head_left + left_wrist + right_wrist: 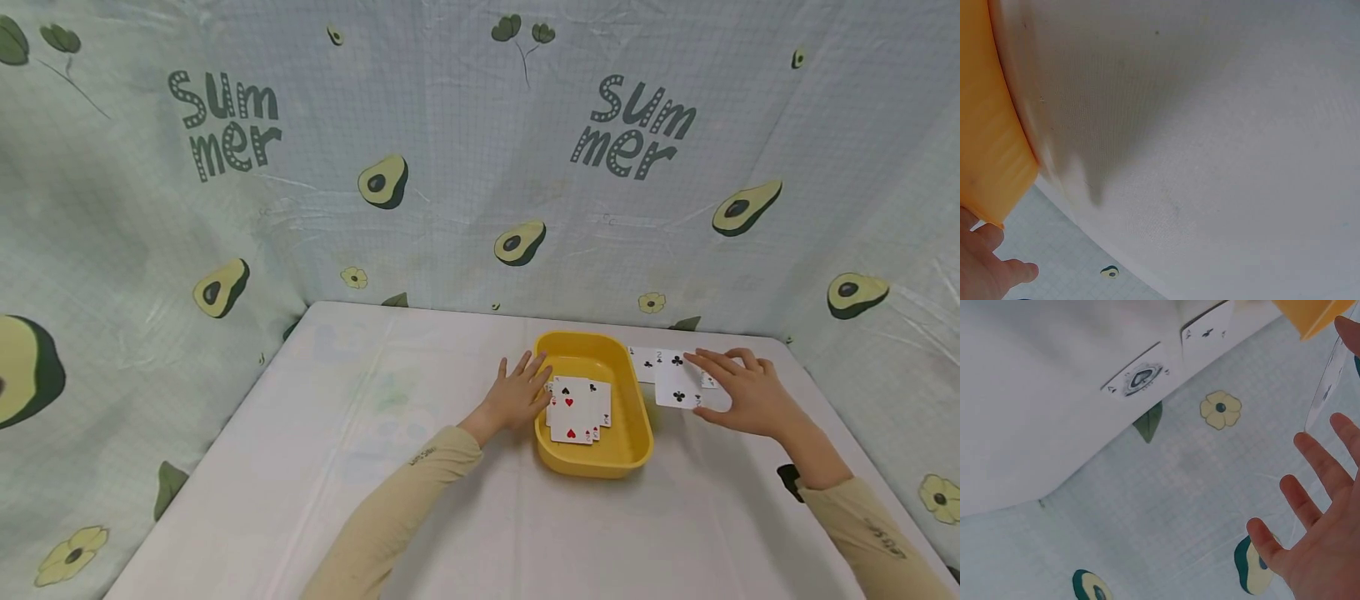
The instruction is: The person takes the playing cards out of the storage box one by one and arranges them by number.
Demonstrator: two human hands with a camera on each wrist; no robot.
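My right hand (753,396) pinches a two of clubs (678,392) between thumb and fingers, its face toward the head view. In the right wrist view this card shows nearly edge-on, the other fingers spread apart. Behind it on the table lie an ace of clubs (1208,332) and an ace of spades (1141,377), partly covered in the head view. With fingers spread, my left hand (512,393) rests on the left rim of a yellow tray (636,433). Inside the tray is an overlapping stack of face-up playing cards (570,421), with hearts showing at the front.
The table (330,442) has a pale cover and extends left and in front of the tray. A cloth (450,100) printed with avocados, flowers and lettering hangs along the back and both sides. The table's back edge runs close behind the tray and the aces.
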